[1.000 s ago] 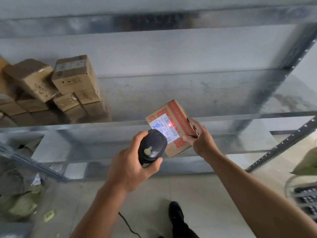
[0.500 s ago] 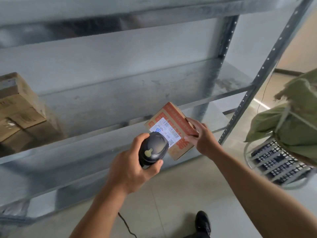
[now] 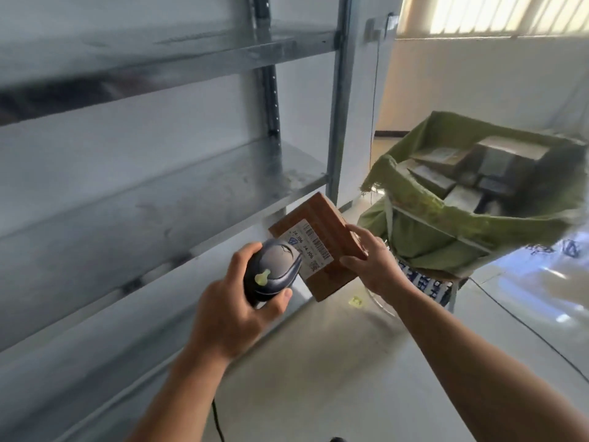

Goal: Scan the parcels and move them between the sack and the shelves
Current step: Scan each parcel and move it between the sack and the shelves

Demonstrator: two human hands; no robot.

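My right hand (image 3: 371,260) grips a small brown cardboard parcel (image 3: 318,231) by its right edge, its white barcode label facing me. My left hand (image 3: 229,311) holds a black handheld scanner (image 3: 271,271) with a yellow-green button, its nose almost over the label's left end. Both are in front of the grey metal shelves (image 3: 178,193), whose boards in view are bare. To the right stands an open green sack (image 3: 462,218) on a frame, with several parcels (image 3: 446,173) inside it.
A metal shelf upright (image 3: 339,100) stands between the shelves and the sack. The scanner's cable (image 3: 216,419) trails down over the pale floor. A small yellow-green scrap (image 3: 355,302) lies on the floor near the sack's frame. A bright window is at top right.
My view has swung right: the stacked boxes on the left shelf have left the picture and the open sack is now in full view. The red scan light on the label is gone.
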